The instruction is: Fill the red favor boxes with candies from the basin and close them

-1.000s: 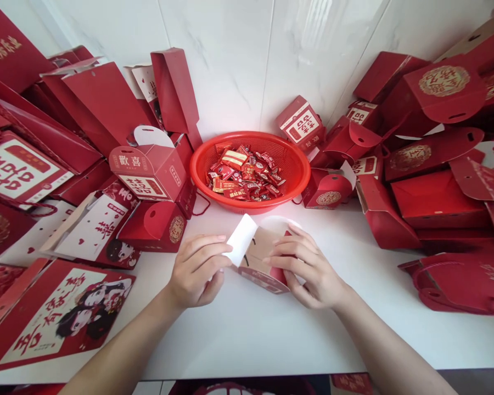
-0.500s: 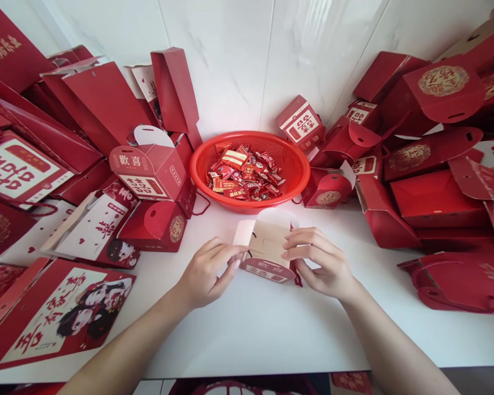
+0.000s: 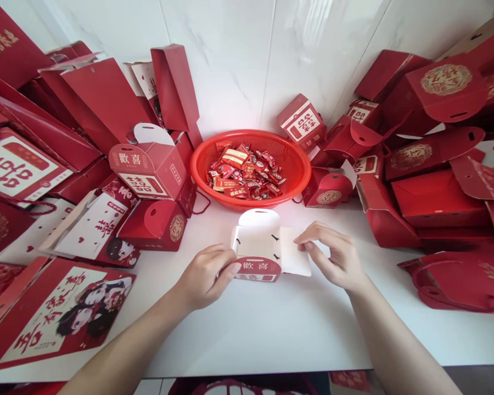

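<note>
A small red-and-white cardboard gift box (image 3: 258, 267) stands open on the white table between my hands. Its pale inside shows, with small dark slits, and a rounded white back flap (image 3: 259, 218) sticks up. My left hand (image 3: 212, 275) is closed on the box's left side, fingers curled at its edge. On the right, a white side flap (image 3: 293, 255) is folded outward. The thumb and fingertips of my right hand (image 3: 332, 253) pinch that flap's outer edge.
Behind the box sits a red plastic basket (image 3: 251, 204) of wrapped candies (image 3: 249, 173). Folded gift boxes (image 3: 148, 170) and paper bags (image 3: 49, 312) crowd the left. More red boxes (image 3: 436, 197) are piled on the right, against the tiled wall (image 3: 230, 71).
The box has turned to sit squarer and slightly further left. Its right flap now lies outward, and my right hand has moved right onto it. The left flap no longer sticks out.
</note>
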Motion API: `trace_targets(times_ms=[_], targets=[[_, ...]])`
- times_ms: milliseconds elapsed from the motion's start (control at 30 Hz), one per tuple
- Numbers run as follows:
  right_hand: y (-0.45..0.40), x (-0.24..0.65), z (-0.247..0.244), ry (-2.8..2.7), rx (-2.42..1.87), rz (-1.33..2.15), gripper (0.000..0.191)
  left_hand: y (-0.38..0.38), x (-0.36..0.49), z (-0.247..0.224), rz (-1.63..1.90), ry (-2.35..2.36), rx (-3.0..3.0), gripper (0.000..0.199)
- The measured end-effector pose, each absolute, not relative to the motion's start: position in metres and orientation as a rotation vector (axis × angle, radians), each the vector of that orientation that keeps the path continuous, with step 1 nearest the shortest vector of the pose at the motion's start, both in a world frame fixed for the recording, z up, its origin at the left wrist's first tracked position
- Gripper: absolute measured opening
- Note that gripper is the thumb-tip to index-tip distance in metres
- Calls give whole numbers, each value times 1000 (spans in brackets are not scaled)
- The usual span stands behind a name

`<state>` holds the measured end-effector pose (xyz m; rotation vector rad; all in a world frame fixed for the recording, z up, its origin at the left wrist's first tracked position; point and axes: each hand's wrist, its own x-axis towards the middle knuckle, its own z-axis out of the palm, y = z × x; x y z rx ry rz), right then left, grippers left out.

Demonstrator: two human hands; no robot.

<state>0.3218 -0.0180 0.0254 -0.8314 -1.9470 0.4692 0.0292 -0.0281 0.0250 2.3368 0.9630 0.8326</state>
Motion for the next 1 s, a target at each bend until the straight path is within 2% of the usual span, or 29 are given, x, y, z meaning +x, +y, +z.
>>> trace_targets(times_ms=[100, 200, 333, 433, 633, 867, 1000], targets=[[-16, 322, 20, -2096, -945, 722, 33, -29, 29, 25, 801, 1033, 2109, 38], [-15, 318, 14, -2182, -953, 966, 43, -26, 28, 26, 729, 1048, 2025, 38], [-15, 312, 6, -2137, -949, 1002, 34, -18, 21, 22, 686, 879, 2036, 33], [-15, 310, 2, -2116, -939, 948, 29, -13, 17, 17, 711, 799, 2030, 34], [-13, 311, 0, -2172, -899, 579, 36, -12, 18, 15, 733, 757, 2021, 45], [-14, 304, 1, -2197, -895, 190, 32, -15, 23, 17, 673, 879, 2253, 37], [-13, 302, 1, -2161, -902, 286, 27, -18, 23, 16, 649, 846, 2208, 35]])
